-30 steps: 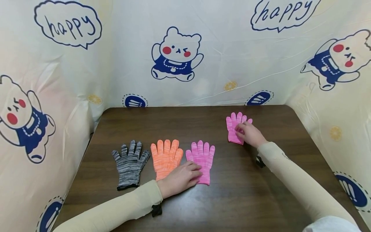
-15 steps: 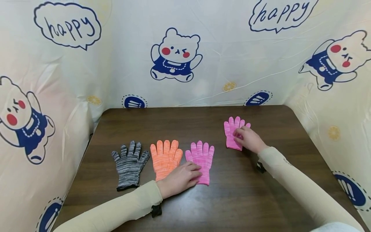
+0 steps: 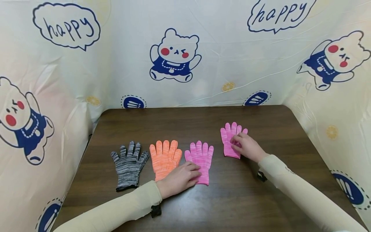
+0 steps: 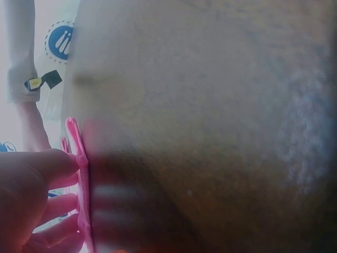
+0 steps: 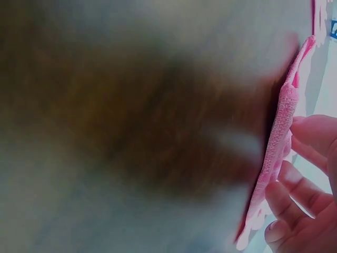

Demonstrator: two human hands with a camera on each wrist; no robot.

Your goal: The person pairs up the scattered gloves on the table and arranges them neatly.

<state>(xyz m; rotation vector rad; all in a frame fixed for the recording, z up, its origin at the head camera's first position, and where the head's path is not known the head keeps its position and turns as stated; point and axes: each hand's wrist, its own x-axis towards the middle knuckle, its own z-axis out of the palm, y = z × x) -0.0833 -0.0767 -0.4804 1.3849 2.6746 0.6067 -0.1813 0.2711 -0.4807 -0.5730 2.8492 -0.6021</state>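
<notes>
Two pink knit gloves lie flat on the table in the head view. On the nearer pink glove (image 3: 203, 158), close to its palm and cuff, the fingertips of my left hand (image 3: 180, 179) rest. The farther pink glove (image 3: 228, 141), up and to the right, has the fingertips of my right hand (image 3: 250, 147) pressing on its palm. In the right wrist view, relaxed, slightly bent fingers (image 5: 289, 203) touch the top of the glove (image 5: 281, 126). Beside my left hand lies an orange glove (image 3: 164, 159), its cuff partly hidden by that hand. Farther left is a grey-and-black glove (image 3: 128, 170).
The gloves lie on a dark brown wooden table (image 3: 261, 199) with rounded far corners. A pale curtain (image 3: 232, 48) printed with bears and "happy" bubbles surrounds its back and sides.
My right hand has slid the farther pink glove toward the near edge and slightly left, closer to the other pink glove. My left hand and the other gloves have stayed in place.
</notes>
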